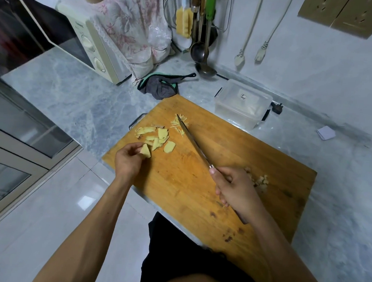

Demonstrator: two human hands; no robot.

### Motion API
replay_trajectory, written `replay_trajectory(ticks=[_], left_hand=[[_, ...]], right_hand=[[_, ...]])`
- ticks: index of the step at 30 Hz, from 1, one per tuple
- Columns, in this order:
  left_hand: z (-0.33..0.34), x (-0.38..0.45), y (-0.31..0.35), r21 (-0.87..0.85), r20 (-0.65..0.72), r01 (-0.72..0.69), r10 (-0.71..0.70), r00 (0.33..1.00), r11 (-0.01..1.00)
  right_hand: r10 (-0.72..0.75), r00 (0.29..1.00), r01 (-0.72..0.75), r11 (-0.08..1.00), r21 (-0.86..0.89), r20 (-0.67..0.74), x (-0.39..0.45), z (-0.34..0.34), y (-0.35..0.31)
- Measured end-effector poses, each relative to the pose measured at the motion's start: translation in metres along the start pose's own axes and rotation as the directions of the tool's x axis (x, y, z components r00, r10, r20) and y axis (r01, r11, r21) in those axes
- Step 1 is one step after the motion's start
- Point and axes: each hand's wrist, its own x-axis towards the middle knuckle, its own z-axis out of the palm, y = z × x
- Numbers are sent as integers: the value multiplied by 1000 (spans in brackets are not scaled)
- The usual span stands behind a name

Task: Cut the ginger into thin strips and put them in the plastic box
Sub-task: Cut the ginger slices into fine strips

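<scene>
Now, left hand (pixel 128 161): pinches ginger slice (pixel 146 151)
right hand (pixel 234 190): grips knife (pixel 191 141), tip at strips (pixel 178 125)
plastic box (pixel 242 104): beside cutting board (pixel 235 158)

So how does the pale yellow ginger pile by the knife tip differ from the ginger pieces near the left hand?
The thin ginger strips at the tip of the steel knife are already cut into fine slivers; the flat ginger slices are still broad and uncut. The strips form a small tight heap; the slices are spread wider, and the left hand pinches one. Both lie on the wooden cutting board, outside the clear plastic box.
</scene>
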Motion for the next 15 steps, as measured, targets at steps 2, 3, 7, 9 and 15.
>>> replay_trajectory(ticks=[2, 3, 7, 9, 15], left_hand=[[-3, 2, -3, 150, 33, -109, 105, 994, 983], [-4, 3, -5, 245, 57, -170, 160, 985, 954], [-5, 5, -7, 410, 128, -270, 239, 963, 871], [-6, 7, -7, 445, 145, -293, 255, 956, 847], [-4, 11, -6, 485, 120, -318, 298, 947, 814]], right_hand=[[11, 1000, -11, 1000, 7, 6, 1, 2, -1], [16, 1000, -16, 1000, 8, 7, 2, 3, -2], [19, 1000, -19, 1000, 8, 17, 4, 6, -3], [18, 1000, -18, 1000, 10, 15, 4, 7, -4], [8, 1000, -7, 1000, -26, 23, 6, 4, -7]])
